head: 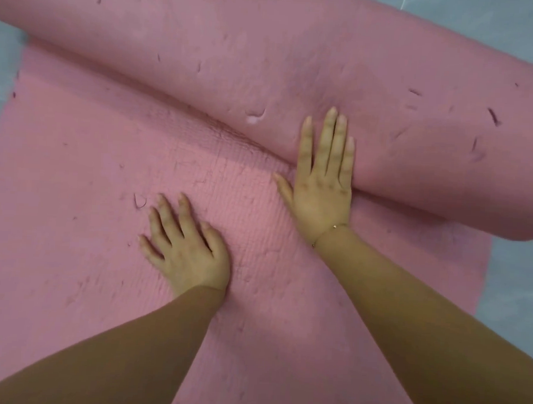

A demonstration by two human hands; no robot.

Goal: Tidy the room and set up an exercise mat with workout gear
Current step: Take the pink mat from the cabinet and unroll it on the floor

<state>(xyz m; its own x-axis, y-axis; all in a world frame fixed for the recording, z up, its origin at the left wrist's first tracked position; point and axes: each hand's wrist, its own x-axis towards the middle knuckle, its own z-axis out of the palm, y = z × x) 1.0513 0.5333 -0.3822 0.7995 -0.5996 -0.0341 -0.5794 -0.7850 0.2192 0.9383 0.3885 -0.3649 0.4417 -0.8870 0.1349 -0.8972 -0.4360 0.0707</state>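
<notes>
Step in hand, as judged: unrolling the pink exercise mat on the grey floor. The near part is lying flat and is taking up most of the view; the rolled part is sitting across the far side, running from far left down to the right edge.

The right hand is lying flat with straight fingers, holding nothing — fingertips pressing against the near face of the roll, palm on the flat mat just in front of it. The left hand is resting on the flat section, nearer and to the left, fingers spread and slightly bent, gripping nothing.

Surface is showing nicks and small tears.

Next move, probably: pushing the roll further away, both hands on it evenly so it is tracking straight — the right end is sitting nearer than the left. No workout gear in view.
</notes>
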